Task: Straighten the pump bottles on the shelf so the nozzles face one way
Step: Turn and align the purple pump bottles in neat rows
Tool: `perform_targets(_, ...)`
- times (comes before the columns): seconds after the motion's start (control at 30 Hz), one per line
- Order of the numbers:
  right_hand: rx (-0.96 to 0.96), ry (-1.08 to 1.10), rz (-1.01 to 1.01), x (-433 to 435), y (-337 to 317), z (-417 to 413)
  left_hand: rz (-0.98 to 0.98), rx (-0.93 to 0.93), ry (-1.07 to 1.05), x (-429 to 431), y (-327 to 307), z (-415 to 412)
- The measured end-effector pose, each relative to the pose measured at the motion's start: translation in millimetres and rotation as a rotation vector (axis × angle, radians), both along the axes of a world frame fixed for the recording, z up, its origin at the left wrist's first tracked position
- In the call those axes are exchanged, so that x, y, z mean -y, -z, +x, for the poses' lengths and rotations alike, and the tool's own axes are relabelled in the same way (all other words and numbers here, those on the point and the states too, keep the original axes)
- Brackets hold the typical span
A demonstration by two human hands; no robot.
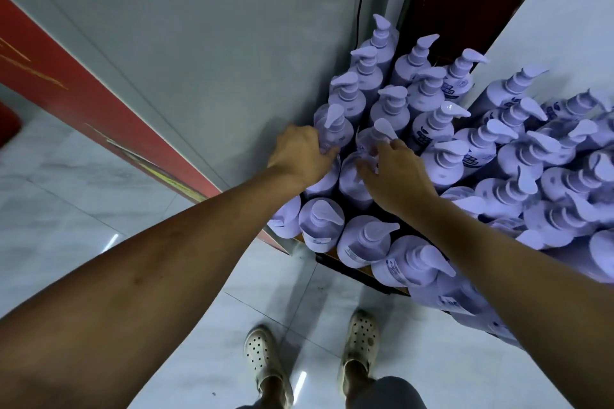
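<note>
We're mid-task. Left hand (300,153) wraps a bottle (333,129) at shelf's (357,271) left edge; right hand (392,173) pinches next bottle's pump (383,130). Nozzles approx. rightward in back rows (432,83); front ones (531,183) mixed, so most left to do.

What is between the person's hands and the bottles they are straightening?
Nothing visible. The left hand is already wrapped on one pump bottle, and the right hand touches the neighbouring bottle. Other bottles crowd close around both.
</note>
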State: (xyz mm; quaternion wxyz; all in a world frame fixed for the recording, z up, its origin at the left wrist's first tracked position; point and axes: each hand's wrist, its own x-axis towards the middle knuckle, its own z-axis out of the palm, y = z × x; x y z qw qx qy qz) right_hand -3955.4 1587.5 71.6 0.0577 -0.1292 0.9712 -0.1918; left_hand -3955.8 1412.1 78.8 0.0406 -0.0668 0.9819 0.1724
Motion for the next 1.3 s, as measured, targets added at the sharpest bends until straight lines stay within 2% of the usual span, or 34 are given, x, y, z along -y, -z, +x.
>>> perform_targets(0.1,0.014,0.057,0.096,9.8,2.5,2.2,-0.005,0.033,-0.004,-0.3,2.4,-4.4)
perform_targets(0.27,0.109,0.092,0.041,20.0,3.7,1.6,-0.082,0.035,0.071,1.0,1.7,-4.1)
perform_targets(0.37,0.155,0.039,0.035,18.6,-2.5,-0.1,-0.093,0.095,0.169,9.4,-3.1,-6.5)
perform_targets(0.5,0.087,-0.204,0.168,14.0,-9.6,-5.0,-0.056,0.087,0.287,18.9,-5.5,-4.8)
perform_targets(0.67,0.074,-0.181,0.2,11.7,-4.6,-7.9,0.064,0.079,0.197,26.9,-6.1,-6.9)
perform_targets(0.73,0.06,-0.131,0.28,15.5,0.6,-8.2,0.003,0.092,0.188,26.9,-8.4,-9.9)
perform_targets(0.8,0.028,-0.185,0.424,20.3,4.5,-8.4,-0.103,0.13,0.213,25.8,-13.0,-12.5)
perform_targets(0.9,-0.018,-0.294,0.558,25.5,2.6,-9.0,-0.134,0.172,0.272,25.4,-20.6,-18.1)
perform_targets(1.17,0.095,-0.313,0.319,23.8,5.7,-17.1,-0.104,0.178,0.361,30.4,-26.4,-17.1)
perform_targets(1.3,0.073,-0.377,0.45,32.4,7.1,-24.5,-0.093,0.172,0.36,33.3,-26.9,-14.8)
